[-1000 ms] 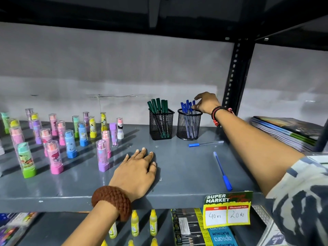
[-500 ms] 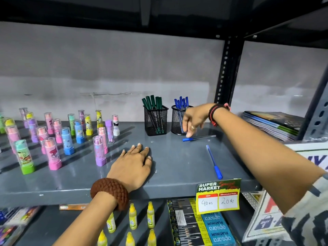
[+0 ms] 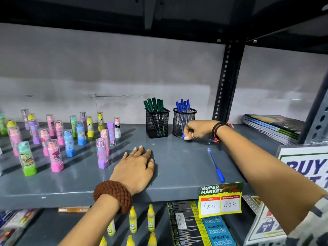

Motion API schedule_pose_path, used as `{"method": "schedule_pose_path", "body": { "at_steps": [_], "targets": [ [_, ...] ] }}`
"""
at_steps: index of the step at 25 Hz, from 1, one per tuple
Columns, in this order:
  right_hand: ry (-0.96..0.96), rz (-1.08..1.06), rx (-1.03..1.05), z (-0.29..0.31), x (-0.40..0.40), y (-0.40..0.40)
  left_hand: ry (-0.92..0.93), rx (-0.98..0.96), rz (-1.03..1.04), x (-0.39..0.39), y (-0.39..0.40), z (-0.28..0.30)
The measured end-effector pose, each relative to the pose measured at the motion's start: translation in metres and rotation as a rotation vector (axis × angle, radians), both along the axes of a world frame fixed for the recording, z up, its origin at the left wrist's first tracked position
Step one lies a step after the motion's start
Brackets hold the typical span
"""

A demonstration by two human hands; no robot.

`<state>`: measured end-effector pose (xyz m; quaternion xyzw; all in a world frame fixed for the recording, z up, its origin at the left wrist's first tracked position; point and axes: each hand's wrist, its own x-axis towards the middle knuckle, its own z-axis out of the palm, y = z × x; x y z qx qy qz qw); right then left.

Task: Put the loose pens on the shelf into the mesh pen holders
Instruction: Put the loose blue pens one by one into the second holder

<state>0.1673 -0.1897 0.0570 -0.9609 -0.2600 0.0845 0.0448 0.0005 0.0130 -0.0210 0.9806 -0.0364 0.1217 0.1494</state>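
Two black mesh pen holders stand at the back of the grey shelf (image 3: 177, 160): a square one (image 3: 157, 124) with green pens and a round one (image 3: 181, 121) with blue pens. My right hand (image 3: 197, 129) is down on the shelf in front of the round holder, fingertips pinched on the blue-capped end of a clear pen (image 3: 208, 141) that lies flat. A second blue pen (image 3: 215, 165) lies loose nearer the front edge. My left hand (image 3: 135, 168) rests flat on the shelf, fingers spread, holding nothing.
Many small colourful upright tubes (image 3: 56, 139) fill the shelf's left half. A stack of notebooks (image 3: 271, 127) lies at the right behind a black upright post (image 3: 226, 86). A price tag (image 3: 221, 199) hangs on the front edge. Yellow bottles (image 3: 133, 219) and boxes sit on the shelf below.
My right hand left the top of the round holder, came down to the shelf and closed its fingertips on the lying pen's capped end. My left hand stayed put.
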Motion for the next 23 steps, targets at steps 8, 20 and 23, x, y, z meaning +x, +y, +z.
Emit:
{"method": "schedule_pose_path", "body": {
  "at_steps": [8, 20, 23],
  "targets": [
    [-0.666, -0.096, 0.768, 0.093, 0.010, -0.002, -0.002, -0.006, -0.008, 0.000, 0.001, 0.000],
    [-0.454, -0.283, 0.666, 0.052, 0.065, 0.041, -0.021, -0.030, -0.003, 0.001, 0.002, -0.001],
    [-0.447, -0.314, 0.535, 0.051, 0.061, 0.046, -0.021, -0.036, -0.004, 0.001, 0.002, -0.001]
  ]
}}
